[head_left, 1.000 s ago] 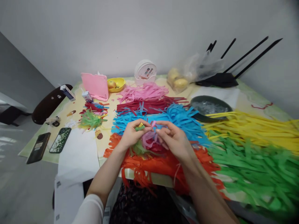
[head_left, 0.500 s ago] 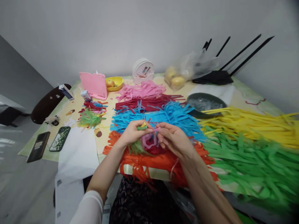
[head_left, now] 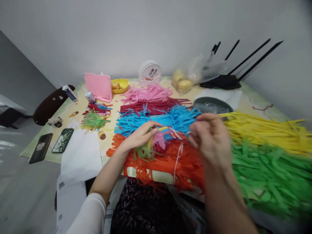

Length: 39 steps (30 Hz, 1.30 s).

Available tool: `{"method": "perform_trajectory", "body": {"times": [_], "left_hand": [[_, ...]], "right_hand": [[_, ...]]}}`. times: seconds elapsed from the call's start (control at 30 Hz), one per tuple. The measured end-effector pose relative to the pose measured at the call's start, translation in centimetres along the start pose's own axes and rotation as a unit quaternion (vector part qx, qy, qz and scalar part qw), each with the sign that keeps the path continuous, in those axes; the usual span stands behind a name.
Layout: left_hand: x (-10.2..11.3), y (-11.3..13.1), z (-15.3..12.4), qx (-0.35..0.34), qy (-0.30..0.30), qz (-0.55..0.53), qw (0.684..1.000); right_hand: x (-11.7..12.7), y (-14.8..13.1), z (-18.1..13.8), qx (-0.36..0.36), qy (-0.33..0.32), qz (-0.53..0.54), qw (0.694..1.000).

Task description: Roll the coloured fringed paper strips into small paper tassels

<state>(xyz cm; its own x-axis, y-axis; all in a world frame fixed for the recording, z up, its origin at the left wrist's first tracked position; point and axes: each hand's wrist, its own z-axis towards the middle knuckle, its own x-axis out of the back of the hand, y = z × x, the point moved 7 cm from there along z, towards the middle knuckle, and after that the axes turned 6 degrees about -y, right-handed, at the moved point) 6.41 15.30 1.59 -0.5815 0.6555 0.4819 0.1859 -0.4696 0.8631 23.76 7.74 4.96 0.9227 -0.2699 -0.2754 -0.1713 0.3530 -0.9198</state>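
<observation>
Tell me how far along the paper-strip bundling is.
Looks done: one mixed tuft lies near the phones. In hand: the left hand pinches a green-yellow-pink bunch; the right hand, blurred, is apart from it. Left: big blue pile, orange pile, yellow pile, green pile.

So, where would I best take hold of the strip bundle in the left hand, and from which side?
Probably by the loose pink and green tails of the strip bundle, coming from the right: the left hand pinches its upper end, and the tails hang free below it.
</observation>
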Motion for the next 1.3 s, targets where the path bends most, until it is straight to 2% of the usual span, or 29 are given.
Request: {"method": "perform_trajectory", "body": {"times": [0.07, 0.1, 0.17, 0.23, 0.3, 0.33, 0.4, 0.47, 0.57, 0.7, 0.83, 0.9, 1.0, 1.03, 1.13, 1.2, 1.3], "left_hand": [[-0.4, 0.2, -0.1, 0.002, -0.020, 0.028, 0.999], [-0.6, 0.2, -0.2, 0.006, -0.022, 0.049, 0.999], [-0.1, 0.2, -0.6, 0.012, 0.024, 0.108, 0.994], [0.8, 0.5, -1.4, 0.016, 0.109, 0.171, 0.979], [0.9, 0.9, -2.0, 0.015, 0.146, 0.208, 0.967], [0.6, 1.0, -2.0, 0.015, 0.138, 0.222, 0.965], [-0.5, 0.7, -1.6, 0.031, 0.083, 0.254, 0.963], [-1.5, -0.2, -1.0, 0.075, 0.028, 0.292, 0.953], [-2.1, -1.8, -0.4, 0.137, -0.020, 0.322, 0.937], [-2.1, -3.4, -0.5, 0.187, -0.062, 0.325, 0.925], [-0.7, -3.9, -1.4, 0.199, -0.062, 0.310, 0.927], [1.4, -3.3, -2.0, 0.171, 0.015, 0.279, 0.945], [5.2, -1.2, -3.9, 0.075, 0.204, 0.192, 0.957], [5.9, -0.6, -4.6, 0.047, 0.244, 0.152, 0.957], [5.9, 0.3, -6.1, 0.013, 0.279, -0.003, 0.960], [5.0, 0.5, -6.7, 0.012, 0.292, -0.110, 0.950], [3.2, 0.5, -7.3, 0.037, 0.292, -0.188, 0.937]], "right_hand": [[-2.6, 2.0, -0.4, -0.061, -0.109, -0.077, 0.989], [-3.5, 2.9, -0.5, -0.074, -0.138, -0.097, 0.983], [-4.0, 4.1, -0.2, -0.067, -0.142, -0.106, 0.982], [-3.6, 4.8, 0.2, -0.058, -0.124, -0.096, 0.986], [-3.1, 5.2, 0.4, -0.059, -0.115, -0.086, 0.988], [-2.8, 5.2, 0.3, -0.059, -0.113, -0.081, 0.989], [-2.4, 4.9, 0.0, -0.048, -0.105, -0.067, 0.991], [-1.9, 4.3, -0.6, -0.032, -0.087, -0.053, 0.994], [-0.8, 3.4, -1.5, -0.017, -0.047, -0.054, 0.997], [0.7, 3.2, -2.2, -0.018, -0.014, -0.069, 0.997], [1.7, 4.0, -2.6, -0.040, -0.007, -0.066, 0.997], [2.0, 4.3, -2.8, -0.042, 0.001, -0.065, 0.997], [1.7, 3.8, -3.1, -0.026, -0.006, -0.113, 0.993], [1.3, 3.4, -3.2, -0.017, -0.016, -0.138, 0.990], [-0.8, 2.2, -3.7, 0.012, -0.058, -0.197, 0.979], [-2.6, 1.7, -4.2, 0.018, -0.093, -0.211, 0.973], [-4.9, 1.7, -4.6, -0.001, -0.139, -0.203, 0.969]]}}
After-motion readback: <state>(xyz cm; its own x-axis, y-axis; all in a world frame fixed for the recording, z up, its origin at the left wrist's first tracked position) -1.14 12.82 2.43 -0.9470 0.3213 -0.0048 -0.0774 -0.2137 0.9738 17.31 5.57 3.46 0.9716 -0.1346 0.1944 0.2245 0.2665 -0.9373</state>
